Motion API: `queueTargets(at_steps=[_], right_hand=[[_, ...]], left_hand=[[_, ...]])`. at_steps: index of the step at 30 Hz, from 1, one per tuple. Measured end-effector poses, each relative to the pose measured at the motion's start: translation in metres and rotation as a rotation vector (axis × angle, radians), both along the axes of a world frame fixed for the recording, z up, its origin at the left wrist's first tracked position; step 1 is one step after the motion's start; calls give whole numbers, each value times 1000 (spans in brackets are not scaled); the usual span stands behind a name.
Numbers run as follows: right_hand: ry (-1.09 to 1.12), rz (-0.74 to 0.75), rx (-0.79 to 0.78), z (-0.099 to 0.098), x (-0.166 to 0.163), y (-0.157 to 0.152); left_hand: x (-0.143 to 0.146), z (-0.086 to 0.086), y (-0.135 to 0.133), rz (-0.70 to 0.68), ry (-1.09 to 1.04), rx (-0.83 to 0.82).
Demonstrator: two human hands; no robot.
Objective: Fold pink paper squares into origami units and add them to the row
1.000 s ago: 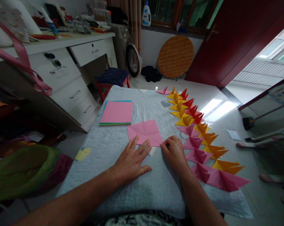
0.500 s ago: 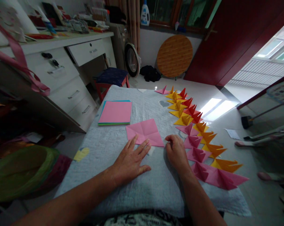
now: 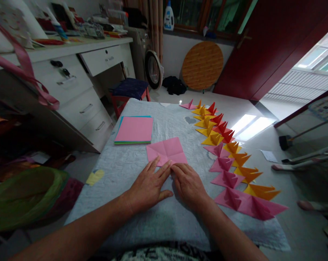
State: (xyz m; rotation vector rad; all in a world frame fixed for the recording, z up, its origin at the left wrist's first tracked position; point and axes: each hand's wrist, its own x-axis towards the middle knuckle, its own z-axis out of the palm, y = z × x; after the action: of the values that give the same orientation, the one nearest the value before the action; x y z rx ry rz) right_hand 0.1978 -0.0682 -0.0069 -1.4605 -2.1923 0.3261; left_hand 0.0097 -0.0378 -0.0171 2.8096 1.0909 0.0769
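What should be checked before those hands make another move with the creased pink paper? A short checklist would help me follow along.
1. Left hand on the creased pink sheet: ok, it overlaps the near edge.
2. Right hand at the sheet: ok, it is at the near edge, close beside the left.
3. Near edge neatly aligned: cannot tell, the hands cover part of it.
4. Square paper stack clear of both hands: ok, it lies beyond them, to the left.
5. Origami cranes clear of the right forearm: cannot tell, the nearest pink one looks very close.
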Motion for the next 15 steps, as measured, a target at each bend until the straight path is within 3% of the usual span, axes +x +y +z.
queueTargets(at_steps=[9, 15], right_hand=[[-241, -37, -55, 6, -14, 2], [-347, -70, -45, 11, -27, 1]], left_hand=[[-31, 4, 3, 35, 82, -7], [-49, 2, 2, 73, 77, 73]])
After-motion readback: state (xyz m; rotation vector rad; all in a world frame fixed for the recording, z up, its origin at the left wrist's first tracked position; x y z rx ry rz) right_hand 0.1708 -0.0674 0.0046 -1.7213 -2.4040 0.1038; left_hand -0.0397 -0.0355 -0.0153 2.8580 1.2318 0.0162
